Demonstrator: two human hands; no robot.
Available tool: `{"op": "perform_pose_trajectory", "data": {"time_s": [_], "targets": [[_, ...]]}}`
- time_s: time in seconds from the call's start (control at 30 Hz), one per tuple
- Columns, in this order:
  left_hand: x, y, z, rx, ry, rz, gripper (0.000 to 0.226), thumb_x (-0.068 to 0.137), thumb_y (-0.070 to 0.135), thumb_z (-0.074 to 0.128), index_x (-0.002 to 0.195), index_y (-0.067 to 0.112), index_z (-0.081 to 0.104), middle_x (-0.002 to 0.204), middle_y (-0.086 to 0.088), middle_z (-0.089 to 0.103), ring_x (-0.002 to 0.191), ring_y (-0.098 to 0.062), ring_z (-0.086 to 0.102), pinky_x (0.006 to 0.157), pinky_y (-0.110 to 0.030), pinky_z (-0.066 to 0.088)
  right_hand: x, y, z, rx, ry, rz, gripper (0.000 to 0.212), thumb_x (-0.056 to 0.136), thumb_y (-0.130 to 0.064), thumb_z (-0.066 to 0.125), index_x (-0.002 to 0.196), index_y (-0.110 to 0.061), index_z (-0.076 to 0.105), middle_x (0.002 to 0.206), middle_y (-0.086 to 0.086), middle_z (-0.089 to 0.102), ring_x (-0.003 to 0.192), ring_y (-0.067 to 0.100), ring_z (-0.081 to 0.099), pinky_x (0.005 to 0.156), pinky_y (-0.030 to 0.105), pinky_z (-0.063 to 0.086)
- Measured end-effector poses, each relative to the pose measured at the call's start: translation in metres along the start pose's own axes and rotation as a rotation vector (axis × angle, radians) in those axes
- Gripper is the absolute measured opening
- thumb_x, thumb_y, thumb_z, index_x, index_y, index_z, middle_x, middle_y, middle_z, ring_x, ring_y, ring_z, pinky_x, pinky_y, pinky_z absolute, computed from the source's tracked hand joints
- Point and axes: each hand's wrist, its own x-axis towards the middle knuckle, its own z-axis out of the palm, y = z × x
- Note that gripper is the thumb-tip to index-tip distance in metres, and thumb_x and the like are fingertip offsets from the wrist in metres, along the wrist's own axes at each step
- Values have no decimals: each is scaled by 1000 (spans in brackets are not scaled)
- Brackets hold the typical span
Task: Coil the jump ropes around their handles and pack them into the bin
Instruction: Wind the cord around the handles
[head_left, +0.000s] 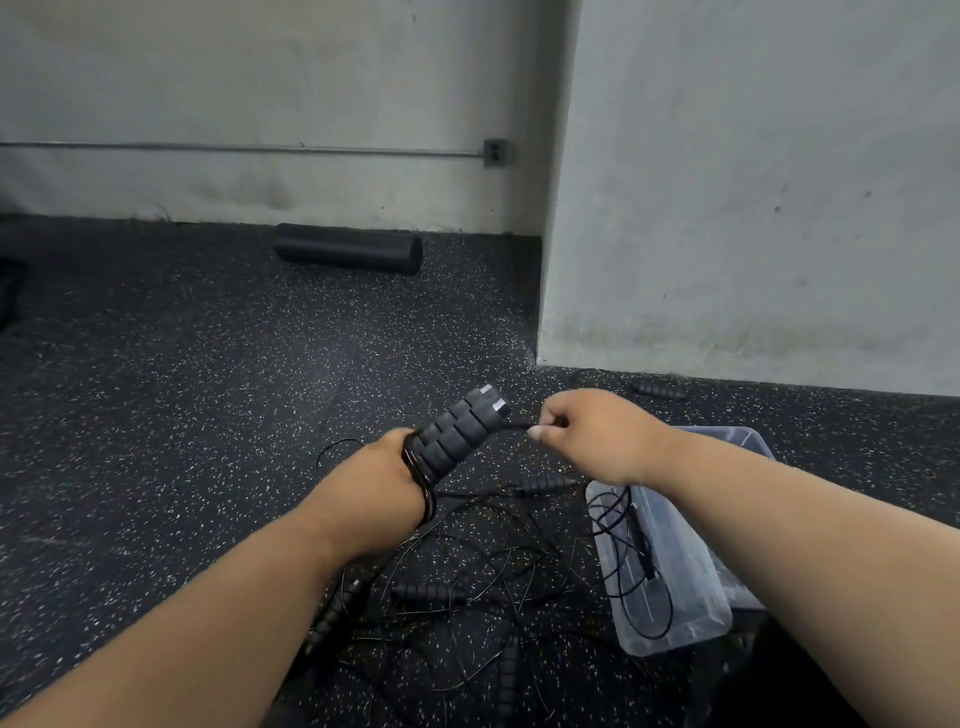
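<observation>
Left hand (387, 467) clamped around the lower end of 2 handles (460, 431) held side by side, tips pointing up and away; right hand (587, 431) pinching the thin black cord (511, 427) just beside the handle tops, drawing it taut. Several turns of cord already bunched at the left fist, some looped over the wrist.

Handles: ribbed black foam in stacked segments with silvery end caps, likely light, soft under the fingers and grippy. Best held at mid-foam, both together, so neither twists out. Cord: thin, smooth, probably coated wire, springy and apt to uncoil if tension drops; best pinched close to the handles and fed under steady pull.

Below, a loose tangle of ropes (467, 597) on the speckled rubber floor (182, 364), with more foam handles scattered through it; easy to snag when lifted. Clear plastic bin (675, 613) at right, thin-walled and flexible-looking, with 1 rope partly inside and cord hanging over its rim. Black foam roller (348, 248) against the pale wall, well apart.
</observation>
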Motion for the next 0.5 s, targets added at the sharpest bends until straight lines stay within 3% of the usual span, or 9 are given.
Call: {"op": "perform_pose_trajectory", "data": {"time_s": [0.13,0.23,0.4,0.43,0.5], "targets": [[-11,1,8,146,-239,-22,20,86,21,63,104,29,60,90,4,74,84,-17,71,74,-35,60,20,24,8,286,106,167,20,104,-29,59,90,-14,60,85,14,74,63,25,60,56,35,47],[-10,0,12,178,-172,-38,19,83,22,65,100,28,57,89,4,72,82,-18,69,70,-33,57,19,24,8,234,15,93,7,97,-14,63,92,-19,64,85,3,72,63,15,57,53,28,46],[-5,0,3,27,7,-77,25,79,18,68,97,29,56,81,1,71,73,-21,67,60,-31,50,5,10,4,334,-579,-39,48,86,2,63,123,-28,61,117,-1,75,102,11,66,91,35,52],[-5,0,3,-27,27,-74,26,80,17,69,99,29,57,82,0,71,71,-21,67,61,-32,51,4,7,7,394,-655,-40,49,86,-2,63,127,-28,60,119,-1,75,110,12,66,101,36,49],[-6,3,4,-187,20,-60,28,82,12,71,101,28,57,83,-4,69,66,-22,64,60,-35,53,1,0,15,468,-651,-54,47,84,-20,65,129,-32,63,122,-1,74,119,13,63,112,38,41]]}}
